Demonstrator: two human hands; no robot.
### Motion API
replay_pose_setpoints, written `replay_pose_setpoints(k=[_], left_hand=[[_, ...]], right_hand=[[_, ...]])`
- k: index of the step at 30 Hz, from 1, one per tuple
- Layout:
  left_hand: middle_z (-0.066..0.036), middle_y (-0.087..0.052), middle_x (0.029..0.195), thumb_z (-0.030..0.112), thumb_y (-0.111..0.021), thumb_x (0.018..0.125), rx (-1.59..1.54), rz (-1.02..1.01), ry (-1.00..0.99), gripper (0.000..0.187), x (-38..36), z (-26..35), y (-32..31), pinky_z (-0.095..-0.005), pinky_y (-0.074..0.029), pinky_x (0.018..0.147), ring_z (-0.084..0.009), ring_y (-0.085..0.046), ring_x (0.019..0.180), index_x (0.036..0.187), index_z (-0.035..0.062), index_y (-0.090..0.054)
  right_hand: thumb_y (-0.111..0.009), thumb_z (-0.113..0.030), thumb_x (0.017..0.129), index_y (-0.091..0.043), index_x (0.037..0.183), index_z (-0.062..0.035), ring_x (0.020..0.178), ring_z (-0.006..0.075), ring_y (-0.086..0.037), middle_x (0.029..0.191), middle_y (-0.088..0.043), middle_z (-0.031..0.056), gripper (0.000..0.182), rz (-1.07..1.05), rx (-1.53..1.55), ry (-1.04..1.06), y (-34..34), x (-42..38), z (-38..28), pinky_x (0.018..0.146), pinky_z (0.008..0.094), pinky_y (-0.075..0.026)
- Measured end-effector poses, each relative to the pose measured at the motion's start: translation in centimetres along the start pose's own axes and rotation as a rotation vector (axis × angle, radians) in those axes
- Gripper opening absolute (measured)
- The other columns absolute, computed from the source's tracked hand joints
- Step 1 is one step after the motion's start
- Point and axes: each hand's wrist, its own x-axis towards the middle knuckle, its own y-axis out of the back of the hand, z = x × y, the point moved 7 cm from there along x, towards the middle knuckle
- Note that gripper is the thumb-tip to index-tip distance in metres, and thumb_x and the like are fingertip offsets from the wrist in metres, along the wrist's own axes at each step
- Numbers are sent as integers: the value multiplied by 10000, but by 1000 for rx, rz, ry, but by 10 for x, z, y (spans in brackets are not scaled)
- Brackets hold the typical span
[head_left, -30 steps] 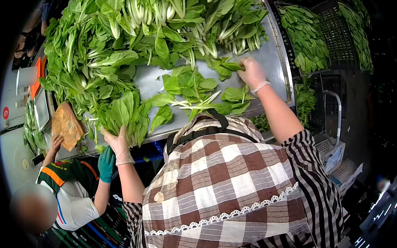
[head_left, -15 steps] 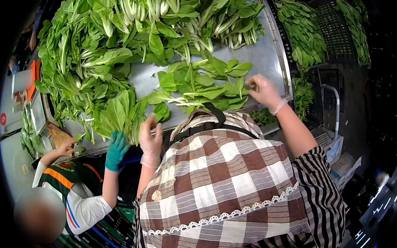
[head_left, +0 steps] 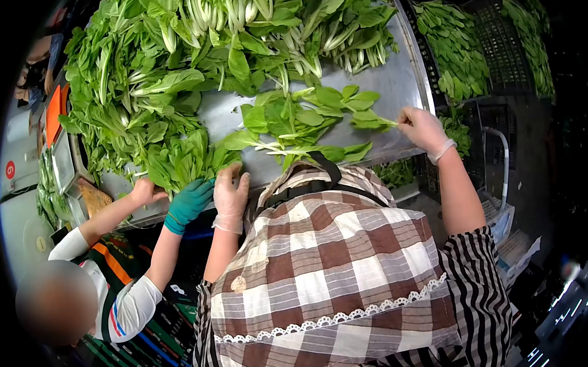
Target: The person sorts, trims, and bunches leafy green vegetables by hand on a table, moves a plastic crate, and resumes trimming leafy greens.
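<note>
My right hand (head_left: 423,133), in a thin clear glove, pinches the pale stem of a small leafy green (head_left: 371,119) over the right part of the metal table (head_left: 222,114). My left hand (head_left: 231,194), gloved the same way, is near the table's front edge with its fingers apart, holding nothing that I can make out. Loose leafy greens (head_left: 291,121) lie on the metal between my hands, some with white stems pointing left. Just left of my left hand, a co-worker's teal-gloved hand (head_left: 191,202) and bare hand touch a bunch of greens (head_left: 185,161).
A large heap of leafy greens (head_left: 138,79) covers the back and left of the table. Black crates of greens (head_left: 452,48) stand at the right, above a curved metal handle (head_left: 505,164). The co-worker (head_left: 125,296) stands close on my left. An orange object (head_left: 55,115) is at the far left.
My right hand has moved right and taken hold of a leafy green by its stem. My left hand has shifted slightly. The co-worker's hands have closed in on the bunch beside it.
</note>
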Motion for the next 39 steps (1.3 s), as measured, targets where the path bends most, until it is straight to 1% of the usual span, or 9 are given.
replay_pose_setpoints(k=[5,6,9,14,20,23,30,37,39], left_hand=[[-93,-691,922,100,-720,843,-336,-119,20,241,31,45,-4,-290,-534,748,-181,-658,788,1065,16,-681],[-52,-694,989,73,-697,878,-480,-299,92,234,36,54,-20,-254,-525,769,-97,-632,844,1098,-3,-675],[-83,-677,1091,173,-681,905,-681,-693,143,359,44,119,-41,-293,-487,914,-160,-619,1008,1199,-25,-619],[-85,-679,1096,134,-669,884,-1355,-448,336,360,59,131,-57,-337,-522,883,-199,-649,956,1209,-5,-599],[-68,-691,1055,133,-675,882,-1113,-258,360,289,67,70,-54,-329,-517,835,-183,-652,903,1141,10,-633],[-93,-705,1021,118,-708,841,-757,-241,213,282,71,75,-56,-324,-514,808,-209,-660,899,1104,32,-656],[-137,-644,963,160,-780,668,383,-339,-268,433,86,105,-71,-436,-520,786,-335,-630,936,1081,82,-674],[-136,-681,1054,178,-766,767,-215,-71,123,404,80,64,-44,-375,-516,804,-262,-652,913,1110,-2,-648],[-71,-675,1035,178,-727,846,-779,-306,317,347,73,78,-42,-317,-504,787,-161,-622,863,1114,-20,-629]], right_hand=[[-673,-79,864,-616,949,-8,687,104,-616,844,-684,77,125,-278,898,-166,-29,-7,-12,618,240,-500],[-672,-103,890,-603,1013,-24,683,109,-617,829,-678,78,161,-294,965,-111,-43,-2,-18,617,227,-511],[-629,-151,949,-602,1016,-7,679,108,-613,839,-667,69,161,-390,1148,-130,-81,1,-68,611,218,-519],[-641,-152,939,-627,1051,12,689,109,-621,848,-686,88,199,-490,1141,-68,-123,6,-114,630,235,-504],[-693,-118,807,-698,1025,-93,728,211,-635,824,-663,89,219,340,327,6,-62,57,-31,668,336,-507],[-715,-119,776,-704,952,-96,771,262,-631,832,-629,94,178,399,-48,107,-61,64,-16,685,378,-503],[-777,-128,710,-684,773,-77,844,289,-626,923,-658,86,124,652,-72,336,-34,31,-48,751,379,-500],[-765,-38,790,-633,851,-48,787,121,-608,861,-645,23,145,8,940,-61,-41,21,-12,728,249,-492],[-753,-34,812,-627,885,-50,760,101,-595,836,-634,6,147,-22,1046,-40,-35,15,-20,714,234,-492]])
